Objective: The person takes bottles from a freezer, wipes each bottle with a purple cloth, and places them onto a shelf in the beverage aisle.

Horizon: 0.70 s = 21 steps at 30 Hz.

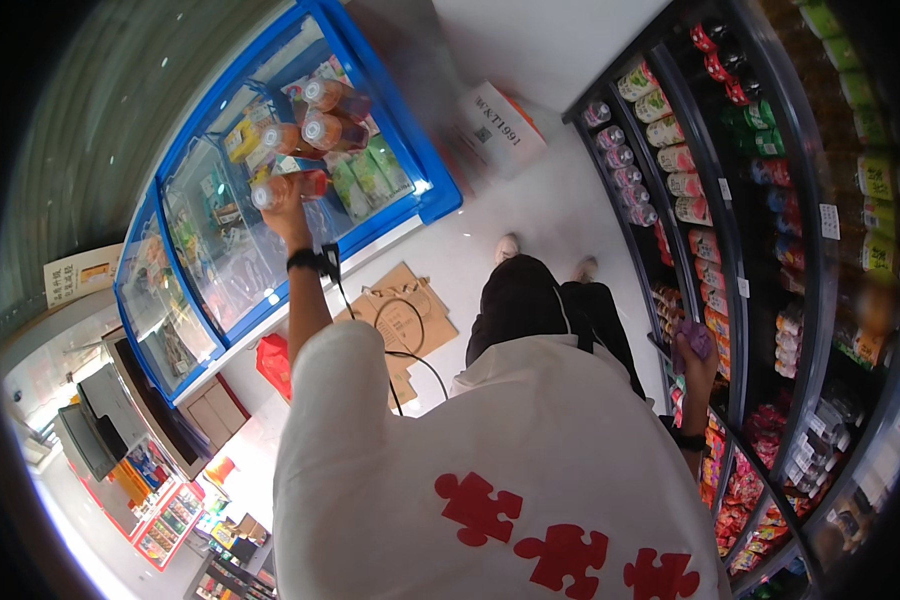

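Note:
My left hand (288,219) grips a clear plastic drink bottle (271,192) with a reddish label and a white cap, over the glass top of a blue-framed chest freezer (390,97). Just beyond it, three similar bottles (333,132) of amber drink stand grouped on the glass. On the other side, my right hand (699,369) holds a crumpled purple cloth (694,339) close to the drink shelves. Dark bands circle both wrists, and a black cable (425,360) hangs from the left one.
Black store shelves (736,150) with bottled and packaged goods line the right side. Flattened cardboard (409,315) lies on the floor by the freezer. A white printed box (501,127) sits ahead of my feet. A red bag (273,366) is beside the freezer's near end.

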Tool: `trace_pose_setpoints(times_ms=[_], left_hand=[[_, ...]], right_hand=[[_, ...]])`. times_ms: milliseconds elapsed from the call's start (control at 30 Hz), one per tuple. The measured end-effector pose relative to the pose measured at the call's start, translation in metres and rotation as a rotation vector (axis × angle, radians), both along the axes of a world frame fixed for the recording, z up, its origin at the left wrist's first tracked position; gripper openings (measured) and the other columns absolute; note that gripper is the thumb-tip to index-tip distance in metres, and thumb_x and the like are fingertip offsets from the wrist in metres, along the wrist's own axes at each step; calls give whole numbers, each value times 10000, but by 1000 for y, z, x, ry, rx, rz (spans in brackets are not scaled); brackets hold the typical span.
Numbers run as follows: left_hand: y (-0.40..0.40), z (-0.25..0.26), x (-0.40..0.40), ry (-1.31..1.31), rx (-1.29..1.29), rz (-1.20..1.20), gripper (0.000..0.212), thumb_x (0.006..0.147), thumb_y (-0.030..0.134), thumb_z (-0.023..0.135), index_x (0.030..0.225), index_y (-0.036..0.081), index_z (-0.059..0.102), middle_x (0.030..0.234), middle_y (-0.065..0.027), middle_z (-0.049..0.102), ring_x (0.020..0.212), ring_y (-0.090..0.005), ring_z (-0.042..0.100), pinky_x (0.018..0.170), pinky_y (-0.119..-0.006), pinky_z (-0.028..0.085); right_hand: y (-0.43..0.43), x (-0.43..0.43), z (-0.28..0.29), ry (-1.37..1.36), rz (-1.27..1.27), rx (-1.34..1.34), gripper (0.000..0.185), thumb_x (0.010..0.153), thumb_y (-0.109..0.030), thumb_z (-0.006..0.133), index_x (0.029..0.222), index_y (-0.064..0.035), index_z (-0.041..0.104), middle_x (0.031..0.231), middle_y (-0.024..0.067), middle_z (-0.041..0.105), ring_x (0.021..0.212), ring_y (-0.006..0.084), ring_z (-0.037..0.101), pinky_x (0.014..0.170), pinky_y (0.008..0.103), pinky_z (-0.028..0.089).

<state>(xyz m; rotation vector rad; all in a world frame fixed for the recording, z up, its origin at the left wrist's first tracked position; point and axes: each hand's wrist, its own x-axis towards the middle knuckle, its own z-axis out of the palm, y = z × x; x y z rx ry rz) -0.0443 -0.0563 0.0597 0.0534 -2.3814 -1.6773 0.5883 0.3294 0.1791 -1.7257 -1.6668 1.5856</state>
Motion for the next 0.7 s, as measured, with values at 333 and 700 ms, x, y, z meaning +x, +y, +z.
trace_pose_setpoints(times_ms=[333,700], left_hand=[[91,173,213,-57,117,-839,540,700,115,882,1147,13,597,1154,-110,662,1043,-184,638,924,-366,525],[195,220,310,22,89,-1202,519,667,186,852,1109,26,634,1025,-149,712,907,-320,710,773,-348,552]], right_hand=[[-15,-175,110,281,354,191,430,851,-61,760,1253,-59,606,1163,54,640,1022,148,624,883,273,502],[-73,-221,161,536,940,1062,413,695,-40,706,1104,-87,717,1231,153,609,1067,351,622,914,418,517]])
